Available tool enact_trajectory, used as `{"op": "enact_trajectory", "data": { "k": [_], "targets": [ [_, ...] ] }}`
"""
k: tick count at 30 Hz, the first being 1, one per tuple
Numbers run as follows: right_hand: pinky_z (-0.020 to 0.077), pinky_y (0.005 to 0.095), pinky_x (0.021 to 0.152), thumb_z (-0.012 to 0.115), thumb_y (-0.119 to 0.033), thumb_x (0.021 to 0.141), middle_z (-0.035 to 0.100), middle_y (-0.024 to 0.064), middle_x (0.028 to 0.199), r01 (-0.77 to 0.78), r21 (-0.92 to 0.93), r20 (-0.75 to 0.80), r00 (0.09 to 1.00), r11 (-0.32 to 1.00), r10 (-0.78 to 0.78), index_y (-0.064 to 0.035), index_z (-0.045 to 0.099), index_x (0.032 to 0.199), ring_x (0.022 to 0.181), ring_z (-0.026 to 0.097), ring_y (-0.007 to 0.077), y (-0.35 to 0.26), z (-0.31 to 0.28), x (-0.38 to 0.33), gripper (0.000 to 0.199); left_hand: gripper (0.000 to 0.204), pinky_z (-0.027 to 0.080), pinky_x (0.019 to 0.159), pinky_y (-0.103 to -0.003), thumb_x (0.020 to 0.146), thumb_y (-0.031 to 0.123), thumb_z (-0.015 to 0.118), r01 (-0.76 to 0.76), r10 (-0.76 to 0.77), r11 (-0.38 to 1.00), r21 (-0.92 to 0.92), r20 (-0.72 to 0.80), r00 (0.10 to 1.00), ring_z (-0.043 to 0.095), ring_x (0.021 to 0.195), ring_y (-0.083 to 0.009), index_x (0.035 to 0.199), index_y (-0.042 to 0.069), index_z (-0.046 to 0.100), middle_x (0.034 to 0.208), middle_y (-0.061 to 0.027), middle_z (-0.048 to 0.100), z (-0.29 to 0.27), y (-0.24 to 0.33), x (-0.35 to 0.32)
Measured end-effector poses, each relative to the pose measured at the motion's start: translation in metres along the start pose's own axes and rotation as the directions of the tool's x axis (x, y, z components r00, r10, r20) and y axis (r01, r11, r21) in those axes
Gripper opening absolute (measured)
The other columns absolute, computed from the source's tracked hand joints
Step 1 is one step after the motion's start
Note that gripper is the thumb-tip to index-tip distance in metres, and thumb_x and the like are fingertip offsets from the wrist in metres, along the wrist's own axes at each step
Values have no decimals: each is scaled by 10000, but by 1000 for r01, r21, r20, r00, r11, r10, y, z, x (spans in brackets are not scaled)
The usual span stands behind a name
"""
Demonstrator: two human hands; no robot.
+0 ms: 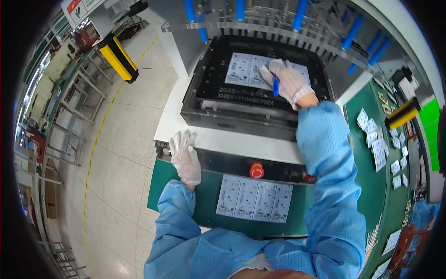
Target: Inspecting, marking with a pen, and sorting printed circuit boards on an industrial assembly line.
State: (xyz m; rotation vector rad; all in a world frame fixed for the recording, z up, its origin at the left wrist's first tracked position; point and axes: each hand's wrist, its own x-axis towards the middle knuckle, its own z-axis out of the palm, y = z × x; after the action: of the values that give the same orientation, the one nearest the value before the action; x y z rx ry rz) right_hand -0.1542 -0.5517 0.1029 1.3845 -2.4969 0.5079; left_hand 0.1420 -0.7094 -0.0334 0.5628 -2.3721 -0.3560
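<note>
My right hand (289, 83), in a white glove, reaches into the black fixture tray (209, 93) of a machine and holds a blue pen-like tool (275, 85) against a white circuit panel (245, 69) lying in it. My left hand (185, 158), in a thin clear glove, rests flat with fingers apart on the machine's front left corner, next to its silver control strip. A second white panel of several boards (254, 199) lies on the green bench just below the red emergency button (256, 170).
Blue cylinders (353, 31) and a clear guard hang over the back of the tray. Small white boards (378, 146) are scattered on the green bench at the right. A yellow-and-black post (118, 58) and metal racks (74, 107) stand on the floor to the left.
</note>
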Motion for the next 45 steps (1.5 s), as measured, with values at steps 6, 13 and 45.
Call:
{"op": "enact_trajectory", "data": {
  "k": [6,13,45],
  "targets": [
    [487,333,757,540,-223,965,625,118,853,226,974,-203,883,-4,423,20,545,889,811,632,233,-19,-69,-78,255,382,211,1136,-499,1000,191,314,30,-41,988,-151,-71,997,378,1319,-387,1269,28,533,1347,-197,488,-4,4,-29],
    [314,236,346,390,-437,1008,601,43,677,-558,762,-184,297,327,937,-42,595,996,380,383,74,-32,-49,-301,446,403,333,1081,-458,1028,201,315,98,-124,963,-252,-89,988,458,1264,-397,1238,-77,518,1261,-256,557,-5,-2,-55],
    [495,330,903,484,-377,959,636,46,1133,-179,909,-149,702,376,697,-40,550,1154,936,646,215,-104,-14,-359,395,578,236,1153,-431,1036,313,262,303,-27,305,-903,310,950,232,1410,-332,1488,-1,88,1531,-203,187,1,149,-146]
  ]
}}
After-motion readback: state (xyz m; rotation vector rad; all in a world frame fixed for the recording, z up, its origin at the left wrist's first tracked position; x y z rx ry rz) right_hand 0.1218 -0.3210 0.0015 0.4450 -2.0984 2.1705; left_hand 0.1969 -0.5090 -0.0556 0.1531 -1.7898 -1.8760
